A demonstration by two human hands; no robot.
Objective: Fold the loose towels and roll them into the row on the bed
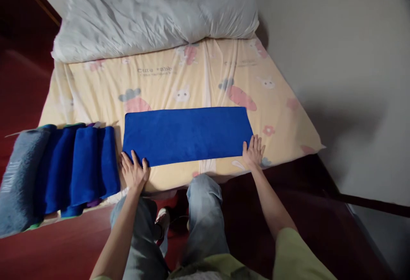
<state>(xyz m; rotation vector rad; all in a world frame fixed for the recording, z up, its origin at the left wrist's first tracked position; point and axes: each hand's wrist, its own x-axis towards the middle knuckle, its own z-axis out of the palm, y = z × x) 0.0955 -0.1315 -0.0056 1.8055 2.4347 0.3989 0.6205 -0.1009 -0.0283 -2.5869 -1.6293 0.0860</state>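
Observation:
A blue towel (187,135) lies flat in a long rectangle across the bed, its long sides running left to right. My left hand (133,172) rests at its near left corner, fingers spread and touching the cloth. At the near right corner my right hand (253,153) lies with fingers stretched out, partly on the towel's edge and partly on the sheet. Neither hand grasps anything. Just left of my left hand, several rolled or folded blue towels (85,164) lie side by side, with a fuzzy grey-blue towel (24,177) at the far left end.
The bed carries a yellow sheet (282,113) printed with carrots and rabbits. A bulky grey quilt (153,11) covers its far end. A pale wall (346,49) stands on the right. My knees are close to the bed's near edge, above a dark red floor (64,250).

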